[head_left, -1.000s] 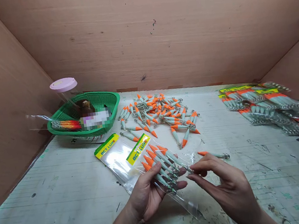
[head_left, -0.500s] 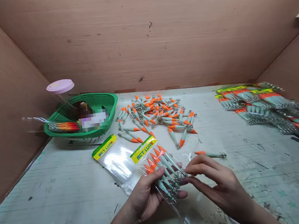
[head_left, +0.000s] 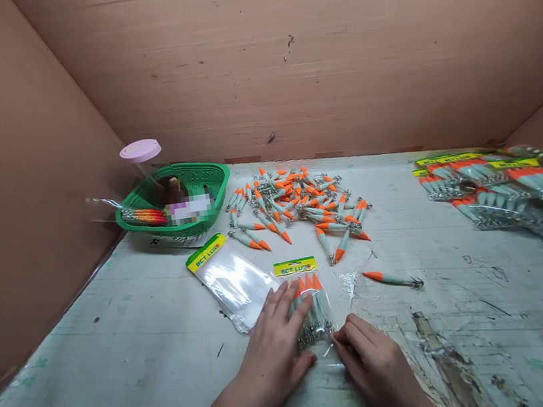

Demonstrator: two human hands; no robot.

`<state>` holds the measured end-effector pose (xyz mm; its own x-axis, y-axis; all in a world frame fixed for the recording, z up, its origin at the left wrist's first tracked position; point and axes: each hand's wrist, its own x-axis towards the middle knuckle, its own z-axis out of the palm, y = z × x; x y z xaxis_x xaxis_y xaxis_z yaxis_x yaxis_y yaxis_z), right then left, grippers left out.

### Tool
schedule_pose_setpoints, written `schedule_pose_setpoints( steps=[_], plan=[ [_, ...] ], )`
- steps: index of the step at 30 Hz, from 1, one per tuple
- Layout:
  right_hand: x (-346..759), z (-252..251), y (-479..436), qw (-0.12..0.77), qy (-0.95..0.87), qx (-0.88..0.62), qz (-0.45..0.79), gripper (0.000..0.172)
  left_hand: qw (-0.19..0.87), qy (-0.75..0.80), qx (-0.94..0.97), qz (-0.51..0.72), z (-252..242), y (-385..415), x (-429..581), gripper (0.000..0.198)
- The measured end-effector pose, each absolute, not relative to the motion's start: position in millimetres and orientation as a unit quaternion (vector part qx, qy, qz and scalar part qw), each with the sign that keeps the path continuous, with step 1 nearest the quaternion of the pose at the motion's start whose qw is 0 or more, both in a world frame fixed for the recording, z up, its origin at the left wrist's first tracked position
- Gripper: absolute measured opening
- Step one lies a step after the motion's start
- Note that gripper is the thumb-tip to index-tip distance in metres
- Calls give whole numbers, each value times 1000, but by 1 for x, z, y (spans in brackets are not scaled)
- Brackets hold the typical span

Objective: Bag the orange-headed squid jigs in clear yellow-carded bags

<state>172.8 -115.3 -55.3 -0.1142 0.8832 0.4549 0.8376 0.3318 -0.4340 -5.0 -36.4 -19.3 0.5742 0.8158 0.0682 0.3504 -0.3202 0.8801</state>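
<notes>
A clear bag of orange-tipped pale lures [head_left: 318, 298] with a yellow and green BCT LURE header lies on the table. Across its left part rests my left hand [head_left: 277, 337], palm down with fingers spread. My right hand [head_left: 368, 351] is closed, its thumb and forefinger pinching the bag's lower right edge by the hooks. Left of the bag lies a stack of clear bags [head_left: 235, 283] with the same header. One single lure [head_left: 393, 279] sits to the right, and a loose pile of lures [head_left: 296, 200] is farther back.
At the back left stands a green basket [head_left: 222, 190] holding a pink-lidded jar [head_left: 141, 150] and a bag of red-yellow lures [head_left: 145, 216]. Filled lure packs [head_left: 507, 190] are heaped at the right. Brown board walls [head_left: 257, 64] enclose the table.
The filled bag has come down onto the table and turned more upright. My left hand has gone from holding it underneath to lying on top. The view has shifted left.
</notes>
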Motion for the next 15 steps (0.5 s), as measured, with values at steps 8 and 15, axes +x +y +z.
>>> schedule_pose_setpoints(
  steps=[8,15],
  plan=[
    [173,-59,-111,334,-745,-577,-23,23,377,391,799,257,-42,-46,-8,66],
    [178,-57,-110,316,-760,-567,0,25,473,394,722,317,-42,-57,-9,39]
  ],
)
